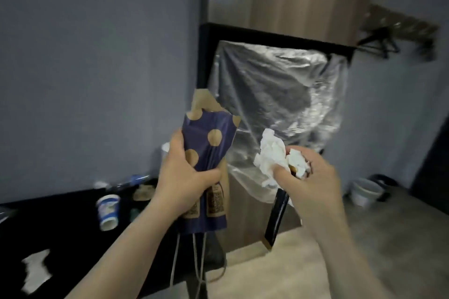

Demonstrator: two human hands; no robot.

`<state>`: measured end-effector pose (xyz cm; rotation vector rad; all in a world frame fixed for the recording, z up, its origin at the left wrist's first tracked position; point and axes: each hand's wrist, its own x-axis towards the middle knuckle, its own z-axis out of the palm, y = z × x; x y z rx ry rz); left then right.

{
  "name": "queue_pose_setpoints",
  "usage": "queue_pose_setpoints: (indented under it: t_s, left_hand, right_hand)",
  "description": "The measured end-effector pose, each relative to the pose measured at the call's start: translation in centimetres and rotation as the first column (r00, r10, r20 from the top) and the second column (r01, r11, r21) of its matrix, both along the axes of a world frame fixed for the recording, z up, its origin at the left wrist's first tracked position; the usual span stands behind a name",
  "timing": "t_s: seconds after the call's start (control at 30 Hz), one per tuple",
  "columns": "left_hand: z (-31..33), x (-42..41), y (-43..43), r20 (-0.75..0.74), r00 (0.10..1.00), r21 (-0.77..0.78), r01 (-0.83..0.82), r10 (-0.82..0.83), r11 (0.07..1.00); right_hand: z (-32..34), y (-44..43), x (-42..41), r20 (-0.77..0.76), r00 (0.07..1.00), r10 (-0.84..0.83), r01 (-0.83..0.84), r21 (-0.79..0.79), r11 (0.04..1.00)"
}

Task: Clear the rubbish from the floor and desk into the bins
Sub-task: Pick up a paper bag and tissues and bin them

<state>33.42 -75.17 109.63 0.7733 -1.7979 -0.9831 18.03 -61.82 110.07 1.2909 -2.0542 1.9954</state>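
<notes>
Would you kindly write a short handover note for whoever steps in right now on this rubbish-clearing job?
Left hand grips the navy dotted paper bag; right hand holds crumpled white tissue.
Both are held before the black-framed bin with its clear liner, neither yet inside.
Done: these two are in hand.
Left on the black desk: a tipped blue-and-white cup, crumpled brown paper, a white scrap.
A white bucket stands on the floor at right.
</notes>
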Motion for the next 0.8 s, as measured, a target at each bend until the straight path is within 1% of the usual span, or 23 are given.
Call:
queue_pose_setpoints:
  t_s: [0.13,0.23,0.43,0.57,0.7,0.8]
  left_hand:
    - [1.3,-9.5,4.1,-0.028,0.982,-0.020,0.185,-0.185,0.983]
    - [1.4,-15.9,7.8,-0.033,0.956,-0.026,0.292,-0.293,0.956]
    - [1.1,-27.1,13.9,-0.047,0.912,-0.048,0.404,-0.407,0.913]
    - [-0.3,-33.3,16.2,-0.012,0.887,-0.036,0.462,-0.462,0.886]
    - [-1.1,-39.3,16.5,0.016,0.851,0.008,0.525,-0.526,0.851]
    - [-1.6,-43.8,15.7,0.018,0.829,0.005,0.558,-0.558,0.830]
  right_hand:
    - [1.4,6.8,-6.8,-0.064,0.981,-0.183,0.182,-0.018,0.983]
    - [2.1,11.5,-12.0,-0.098,0.956,-0.278,0.277,-0.025,0.961]
    - [2.1,19.9,-20.2,-0.099,0.905,-0.414,0.412,-0.042,0.910]
    - [1.2,23.9,-25.1,-0.083,0.847,-0.524,0.523,-0.035,0.851]
    - [0.0,25.2,-29.5,-0.091,0.794,-0.601,0.603,0.004,0.797]
    - [-0.7,24.8,-33.3,-0.090,0.755,-0.650,0.653,0.004,0.757]
